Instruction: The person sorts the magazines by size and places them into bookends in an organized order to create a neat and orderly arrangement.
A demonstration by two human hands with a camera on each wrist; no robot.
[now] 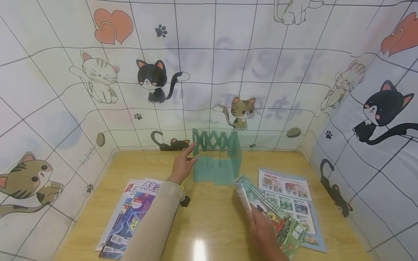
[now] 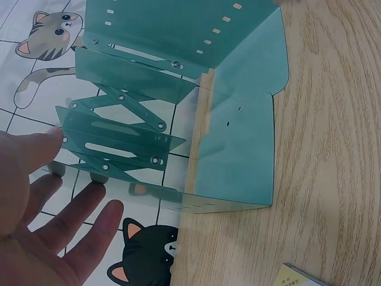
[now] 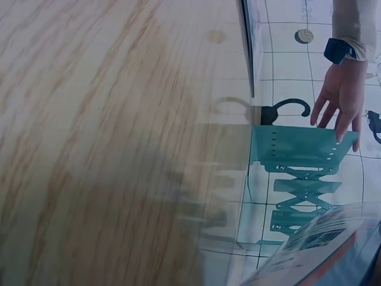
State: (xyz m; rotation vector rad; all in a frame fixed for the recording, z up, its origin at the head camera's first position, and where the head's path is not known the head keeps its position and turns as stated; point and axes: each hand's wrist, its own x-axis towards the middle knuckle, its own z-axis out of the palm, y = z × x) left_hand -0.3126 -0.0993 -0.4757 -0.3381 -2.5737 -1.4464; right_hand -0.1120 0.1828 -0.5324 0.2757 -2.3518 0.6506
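A teal, see-through extendable bookend (image 1: 213, 168) stands at the back of the table by the wall, its scissor-link back facing me. My left hand (image 1: 183, 165) is at its left side panel, fingers spread and nearly straight. In the left wrist view the thumb (image 2: 41, 149) lies over the panel's edge, while the other fingertips are at its outer face. My right hand (image 1: 262, 230) grips colourful magazines (image 1: 261, 206) with a green cover, tilted over the right side. In the right wrist view the magazines (image 3: 333, 247) fill the lower right corner.
Several purple-covered magazines (image 1: 137, 210) lie in an overlapping pile on the left of the wooden table (image 1: 202, 214). A light-blue printed booklet (image 1: 290, 185) lies flat at the right, partly under the held magazines. Cat-patterned sheeting (image 1: 209, 72) encloses the table's back and sides.
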